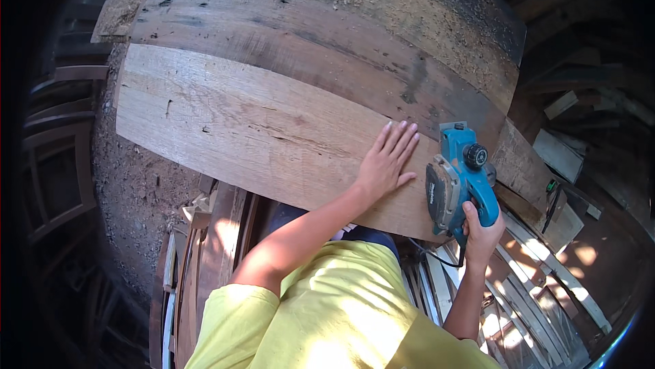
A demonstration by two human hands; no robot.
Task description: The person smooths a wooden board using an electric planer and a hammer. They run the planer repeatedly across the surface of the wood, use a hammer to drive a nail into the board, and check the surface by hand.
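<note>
A pale wooden board (273,123) lies in front of me, with dark cracks along its grain and a couple of small dark holes toward its left end. My left hand (387,164) rests flat on the board, fingers stretched out and pointing away from me. In my right hand (483,232) is the rear handle of a blue electric planer (462,178), which sits over the board's right end. Its dark side cover and black front knob show; its sole is hidden. A black cord (437,257) runs from the planer's handle end.
Darker weathered planks (307,41) lie beyond the board, strewn with wood shavings (409,1). Offcuts and strips of timber (539,294) are piled at the right, where a dark-handled tool (551,205) lies. Wooden frames (61,171) stand at the left, past gravelly ground (136,198).
</note>
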